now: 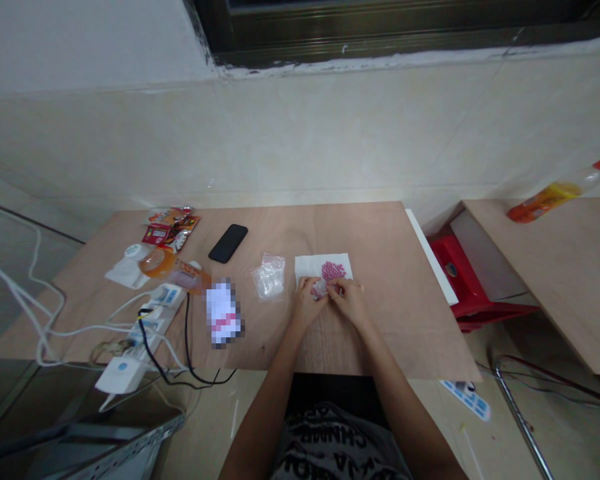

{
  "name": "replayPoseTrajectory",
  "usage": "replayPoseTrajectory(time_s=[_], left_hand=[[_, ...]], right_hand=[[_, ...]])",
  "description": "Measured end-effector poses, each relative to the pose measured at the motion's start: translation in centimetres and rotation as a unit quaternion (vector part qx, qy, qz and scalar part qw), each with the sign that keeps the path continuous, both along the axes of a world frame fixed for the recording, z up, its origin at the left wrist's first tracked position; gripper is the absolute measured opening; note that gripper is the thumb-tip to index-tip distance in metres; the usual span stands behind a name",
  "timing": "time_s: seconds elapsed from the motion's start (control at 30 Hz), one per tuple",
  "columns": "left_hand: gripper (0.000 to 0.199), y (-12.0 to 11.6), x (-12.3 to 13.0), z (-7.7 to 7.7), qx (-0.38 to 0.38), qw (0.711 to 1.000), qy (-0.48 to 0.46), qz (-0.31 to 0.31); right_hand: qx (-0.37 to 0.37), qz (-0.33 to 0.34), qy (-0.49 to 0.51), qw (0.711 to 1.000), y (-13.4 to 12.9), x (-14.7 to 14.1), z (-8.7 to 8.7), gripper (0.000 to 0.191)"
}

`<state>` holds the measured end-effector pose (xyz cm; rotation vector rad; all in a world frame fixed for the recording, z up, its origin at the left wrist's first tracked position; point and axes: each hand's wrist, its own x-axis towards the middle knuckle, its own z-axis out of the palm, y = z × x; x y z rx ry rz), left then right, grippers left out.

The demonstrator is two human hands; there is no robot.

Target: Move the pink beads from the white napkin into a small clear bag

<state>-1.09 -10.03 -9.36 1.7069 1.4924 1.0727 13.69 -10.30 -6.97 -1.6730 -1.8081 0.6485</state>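
Observation:
Close to the table's middle, my left hand [306, 303] is closed around a small clear plastic bag [319, 289] with pink pieces inside. My right hand [350, 300] meets it from the right, thumb and fingers pinched together at the bag's edge. Whatever sits between those right fingertips is too small to make out. Just beyond both hands, a heap of small round pink pieces [333, 269] lies on a white sheet of paper [307, 264]. Several clear zip bags [270, 277] lie flat to the left of the paper.
Left on the wooden table [410, 333] are a black phone [229, 243], a blurred-out white item [223, 313], an orange drink bottle [173, 265] on its side, snack packets [170, 227] and a cabled power strip [145, 340]. A red stool [460, 277] stands at right.

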Motion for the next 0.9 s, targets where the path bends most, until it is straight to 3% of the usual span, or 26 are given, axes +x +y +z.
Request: replayPoseTrajectory(time_s=[0.23,0.43,0.6,0.9], left_hand=[[0.039,-0.1,0.0,0.1,0.002,1.000,0.009,-0.002],[0.042,0.0,-0.1,-0.5,0.005,1.000,0.019,0.002],[0.042,-0.1,0.0,-0.1,0.002,1.000,0.019,0.002],[0.042,-0.1,0.0,-0.2,0.004,1.000,0.021,0.005]], right_hand=[[0.002,0.000,0.010,1.000,0.0,0.6,-0.5,0.026],[0.028,-0.057,-0.020,0.998,-0.1,2.5,-1.3,0.027],[0.032,-0.099,-0.054,0.993,0.0,4.1,-1.8,0.030],[0.017,-0.096,-0.084,0.992,0.3,4.3,-2.1,0.025]])
